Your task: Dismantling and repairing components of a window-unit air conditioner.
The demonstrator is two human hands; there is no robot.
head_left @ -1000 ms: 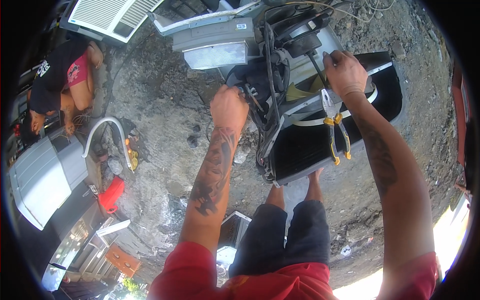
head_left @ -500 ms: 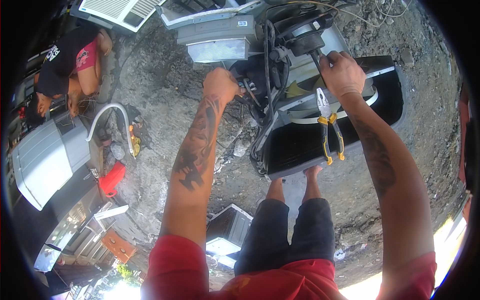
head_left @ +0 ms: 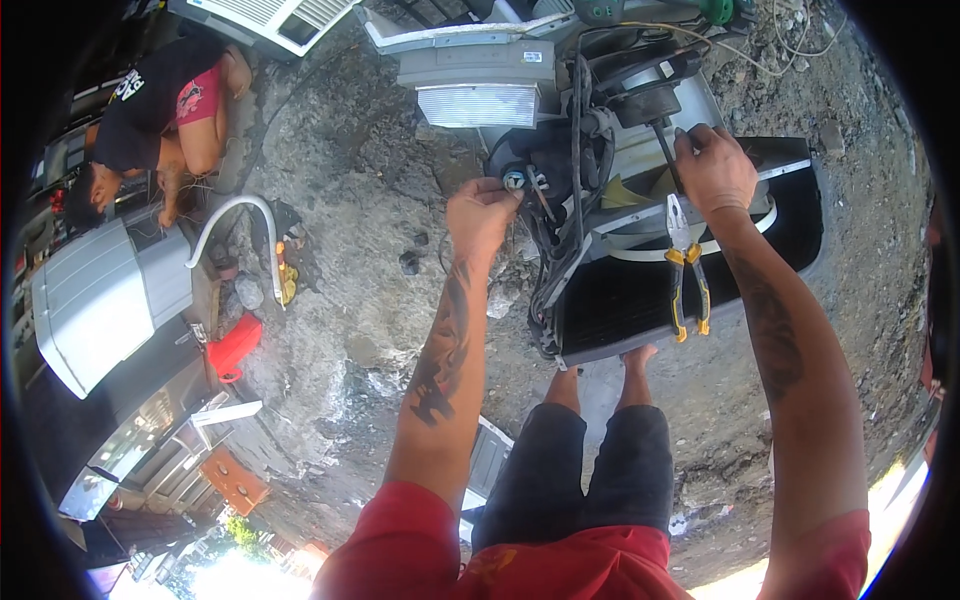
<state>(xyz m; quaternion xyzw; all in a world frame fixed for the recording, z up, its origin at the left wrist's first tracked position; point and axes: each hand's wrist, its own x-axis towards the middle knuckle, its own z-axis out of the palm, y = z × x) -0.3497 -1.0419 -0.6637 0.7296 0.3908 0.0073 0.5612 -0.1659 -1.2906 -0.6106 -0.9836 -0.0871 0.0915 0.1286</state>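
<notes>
Over rough concrete ground, far of centre: a stripped air-conditioner unit, dark base pan tilted, black wire bundle draped down its left side. Left hand pinched narrow on a small round blue-faced part at the unit's left end, fingertips closed on it. Right hand wrapped around a black rod or hose below the dark motor housing, with yellow-handled pliers hanging beneath the palm; held by the lower fingers or merely resting on the pan, cannot tell.

Handling, as a judgement: unit likely heavy and stiff, sheet-metal edges probably sharp, best gripped at the pan rim rather than the fins. Wires soft, springy, prone to snag. Small part light, possibly fragile at its connector; best taken by the body, not the leads.

Edges and room: bare feet just beside the pan's near edge, so little room near. Grey finned panel and white casing crowd the far side. Open ground to the left of the unit, with small stones. Well apart at far left: a crouching person, a white curved hose, a red object, a grey cabinet.
</notes>
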